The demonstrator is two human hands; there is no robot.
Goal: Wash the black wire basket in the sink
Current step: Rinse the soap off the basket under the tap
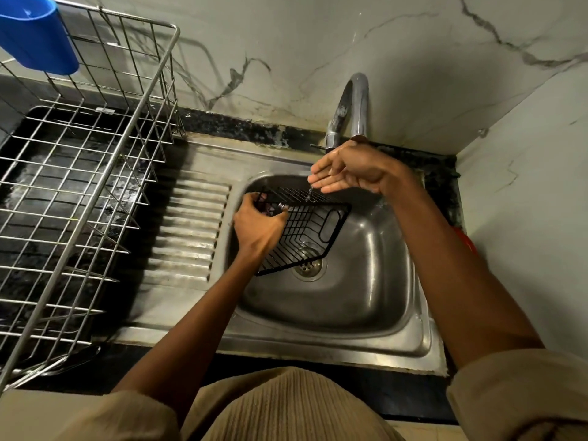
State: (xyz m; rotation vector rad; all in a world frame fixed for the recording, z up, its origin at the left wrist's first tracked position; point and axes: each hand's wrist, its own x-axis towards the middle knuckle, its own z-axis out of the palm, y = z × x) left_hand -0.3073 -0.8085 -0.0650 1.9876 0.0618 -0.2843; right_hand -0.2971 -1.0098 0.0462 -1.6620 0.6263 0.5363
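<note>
Steel sink (366,319) in marble-walled corner, faucet (356,103) at 12 o'clock; black wire basket (305,230) tilted in basin, gripped by left hand (259,229); right hand (350,168) flat-fingered under spout; drying rack (82,186) at 9 o'clock.

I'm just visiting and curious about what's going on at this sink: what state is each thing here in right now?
Black wire basket: tilted in the sink, held at one end.
Left hand: gripping the basket.
Right hand: open, fingers straight, under the spout, holding nothing.
Tap: letting a thin trickle fall.
Sink: drain uncovered, no standing water.
Dish rack: empty of dishes.
Blue cup: hangs on the rack.
</note>
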